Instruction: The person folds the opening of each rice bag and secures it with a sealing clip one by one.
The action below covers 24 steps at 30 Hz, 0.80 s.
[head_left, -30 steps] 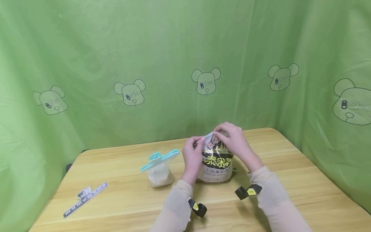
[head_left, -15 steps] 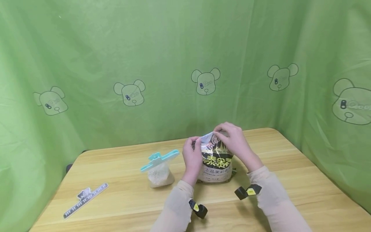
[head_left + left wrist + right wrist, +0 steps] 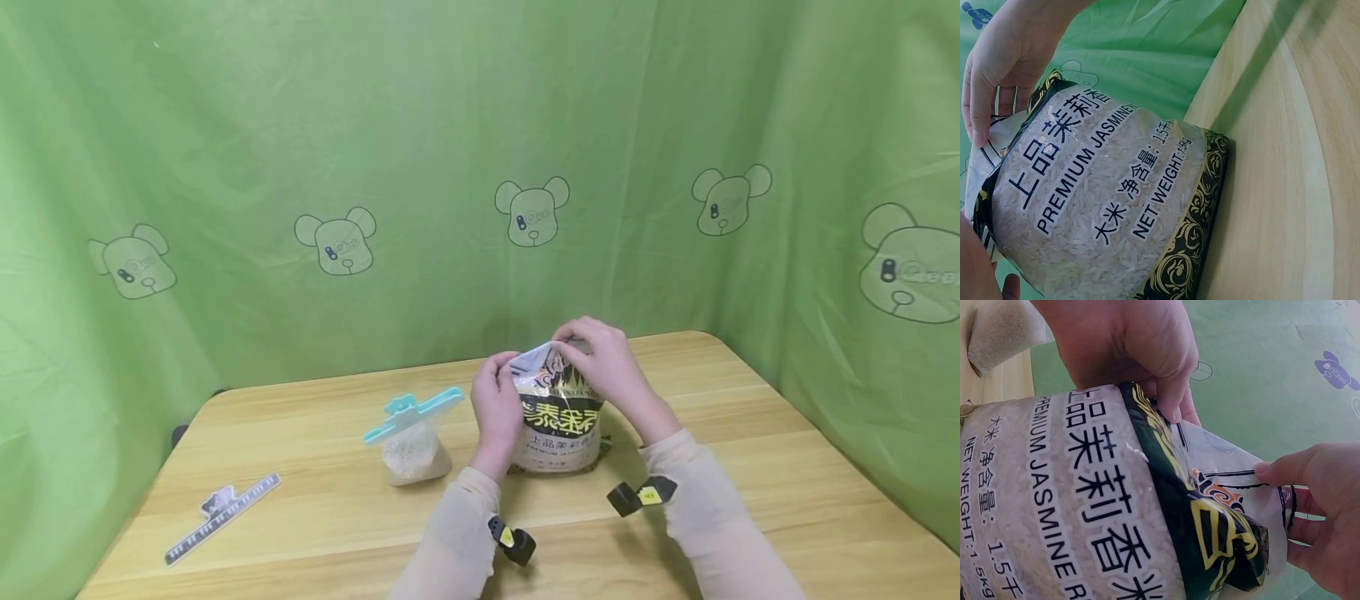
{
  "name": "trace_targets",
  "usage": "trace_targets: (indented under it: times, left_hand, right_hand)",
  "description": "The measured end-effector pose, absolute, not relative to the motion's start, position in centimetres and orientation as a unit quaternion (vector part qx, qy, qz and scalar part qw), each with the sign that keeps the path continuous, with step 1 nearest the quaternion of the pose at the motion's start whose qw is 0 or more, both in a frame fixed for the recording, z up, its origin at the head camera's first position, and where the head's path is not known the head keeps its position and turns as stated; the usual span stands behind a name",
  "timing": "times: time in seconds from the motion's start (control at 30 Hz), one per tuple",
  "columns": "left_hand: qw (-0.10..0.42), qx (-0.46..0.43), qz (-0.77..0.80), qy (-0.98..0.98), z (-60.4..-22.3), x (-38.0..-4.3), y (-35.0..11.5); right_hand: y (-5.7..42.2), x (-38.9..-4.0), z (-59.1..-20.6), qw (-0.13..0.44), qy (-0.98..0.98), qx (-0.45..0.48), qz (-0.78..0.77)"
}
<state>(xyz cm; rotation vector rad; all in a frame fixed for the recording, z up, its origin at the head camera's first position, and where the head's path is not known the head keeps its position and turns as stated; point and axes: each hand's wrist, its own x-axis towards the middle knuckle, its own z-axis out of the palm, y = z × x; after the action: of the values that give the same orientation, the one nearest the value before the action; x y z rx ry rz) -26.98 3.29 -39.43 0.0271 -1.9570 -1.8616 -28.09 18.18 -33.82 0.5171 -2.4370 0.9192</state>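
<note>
A bag of jasmine rice (image 3: pixel 561 433) with a black and gold label stands upright on the wooden table (image 3: pixel 337 533). Its top is folded over, so a pale flap (image 3: pixel 534 360) shows. At the fold's left end, my left hand (image 3: pixel 497 408) pinches the plastic between thumb and fingers. My right hand (image 3: pixel 606 362) pinches the same fold farther right, thumb in front, as the right wrist view shows. Through the clear lower front of the bag, rice grains are visible in the left wrist view.
Left of the bag stands a small clear bag of rice (image 3: pixel 412 454), closed by a turquoise sealing clip (image 3: pixel 412 414). A piano-key patterned clip (image 3: pixel 221 521) lies at the table's left. Green curtains (image 3: pixel 427 125) surround the table's back and sides.
My left thumb and fingers have shifted slightly left along the fold, and more of the pale flap shows between my hands. The right hand has stayed almost still.
</note>
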Motion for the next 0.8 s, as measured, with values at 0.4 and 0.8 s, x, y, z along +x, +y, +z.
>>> trace_targets:
  times: [0.4, 0.8]
  left_hand:
    - [0.203, 0.026, -0.683, -0.701, -39.42, -26.91, 3.28]
    - [0.222, -0.012, -0.673, -0.706, -38.95, -26.56, 2.94]
  right_hand:
    - [18.26, -28.06, -33.76, 0.233, -0.893, 0.186, 0.338]
    - [18.57, -27.99, -33.54, 0.228, -0.891, 0.200, 0.338]
